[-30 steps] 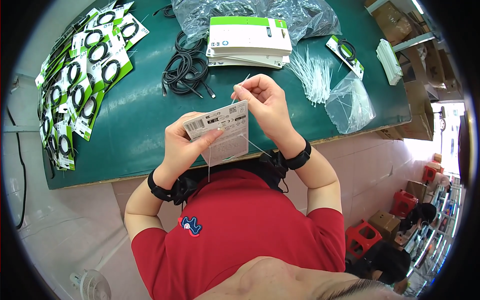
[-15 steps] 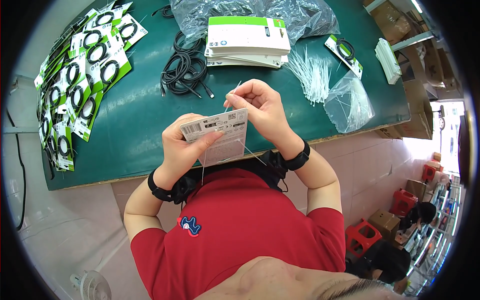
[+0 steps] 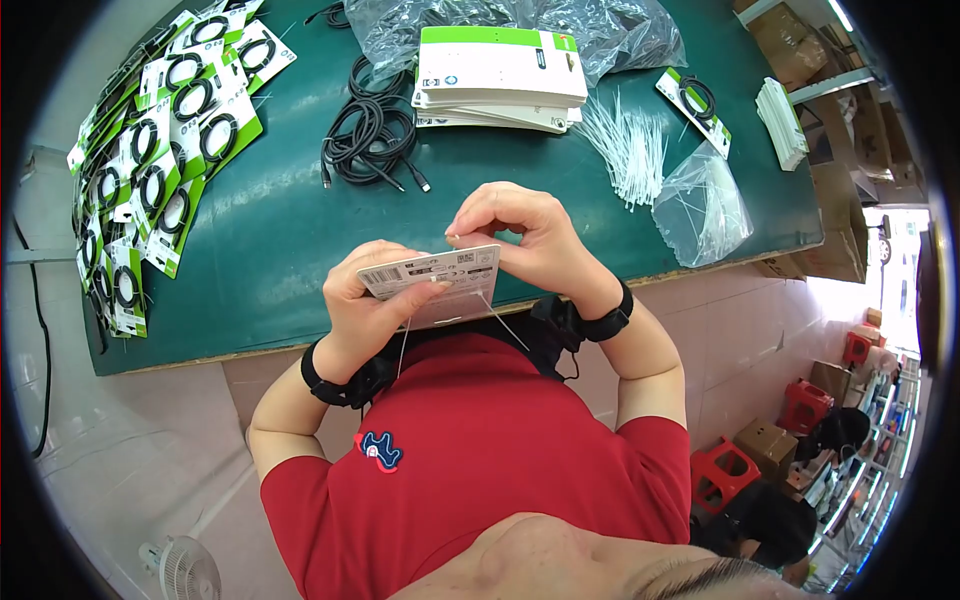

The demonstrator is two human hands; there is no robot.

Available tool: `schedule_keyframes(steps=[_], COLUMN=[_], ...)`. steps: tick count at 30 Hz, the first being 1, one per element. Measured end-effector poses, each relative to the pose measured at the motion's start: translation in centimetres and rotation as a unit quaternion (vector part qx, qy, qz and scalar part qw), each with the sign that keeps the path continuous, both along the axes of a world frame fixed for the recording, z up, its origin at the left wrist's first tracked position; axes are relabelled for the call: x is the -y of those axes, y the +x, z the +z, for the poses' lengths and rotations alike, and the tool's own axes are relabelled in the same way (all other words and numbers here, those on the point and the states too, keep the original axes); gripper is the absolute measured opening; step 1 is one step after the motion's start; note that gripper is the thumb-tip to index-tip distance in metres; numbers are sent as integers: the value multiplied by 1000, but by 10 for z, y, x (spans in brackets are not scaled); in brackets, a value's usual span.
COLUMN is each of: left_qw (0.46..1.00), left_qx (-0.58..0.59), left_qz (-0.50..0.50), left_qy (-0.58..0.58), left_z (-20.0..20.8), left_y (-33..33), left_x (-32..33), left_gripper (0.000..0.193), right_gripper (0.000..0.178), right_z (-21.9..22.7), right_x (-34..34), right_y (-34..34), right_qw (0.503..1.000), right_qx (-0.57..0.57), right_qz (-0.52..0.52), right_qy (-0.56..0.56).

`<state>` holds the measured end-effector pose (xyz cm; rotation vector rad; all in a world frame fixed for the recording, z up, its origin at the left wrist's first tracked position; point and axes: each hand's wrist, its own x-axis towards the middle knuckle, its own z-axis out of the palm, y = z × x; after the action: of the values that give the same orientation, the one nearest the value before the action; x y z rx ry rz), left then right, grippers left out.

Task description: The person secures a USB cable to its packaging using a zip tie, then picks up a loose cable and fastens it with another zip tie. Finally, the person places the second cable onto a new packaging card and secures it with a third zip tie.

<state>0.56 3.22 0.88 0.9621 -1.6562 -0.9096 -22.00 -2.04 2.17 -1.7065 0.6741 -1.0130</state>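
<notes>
My left hand (image 3: 368, 305) grips a white printed backing card (image 3: 440, 268), its thumb lying across the face turned toward me. Two thin white cable ties (image 3: 505, 322) poke out of that face and trail down toward my shirt. Just beyond the card's upper edge, my right hand (image 3: 525, 235) has thumb and forefinger pinched around a white cable tie, of which only a tiny bit shows at the fingertips. The card's far side is hidden.
Black cables (image 3: 368, 135) lie coiled beside a stack of backing cards (image 3: 500, 75). Loose white cable ties (image 3: 628, 150) and a clear bag (image 3: 705, 210) are to the right. Carded cables (image 3: 150, 190) heap at the left. Plastic wrap (image 3: 630, 40) sits at the back.
My right hand has come down toward me, closer to the card's upper edge. The card has dipped and tilted flatter. The long tie end above the right fingers no longer shows.
</notes>
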Motion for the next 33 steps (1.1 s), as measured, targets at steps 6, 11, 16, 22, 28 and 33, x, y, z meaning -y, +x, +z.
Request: schedule_keyframes(steps=[6, 11, 16, 22, 28, 33], left_qw=[997, 995, 996, 996, 999, 998], left_qx=[1, 7, 13, 7, -9, -14], left_qz=[11, 4, -10, -10, -17, -22], left_qy=[-70, -100, -92, -85, -41, -56], left_z=[-9, -11, -9, -13, -10, -11], left_y=[0, 0, 0, 1, 1, 2], left_x=[-3, -3, -3, -4, -3, -2], left_gripper=[23, 24, 24, 23, 23, 25], right_gripper=[10, 13, 18, 24, 26, 26], right_z=[4, 1, -5, -6, -8, -6], right_x=[2, 6, 14, 15, 16, 14], right_y=[1, 1, 6, 9, 8, 11], right_qw=[999, 994, 974, 963, 949, 946], right_qx=[-14, -53, -85, -69, -75, -71], right_qz=[31, 45, 87, 77, 52, 44], right_qy=[-32, -87, -189, -249, -301, -313])
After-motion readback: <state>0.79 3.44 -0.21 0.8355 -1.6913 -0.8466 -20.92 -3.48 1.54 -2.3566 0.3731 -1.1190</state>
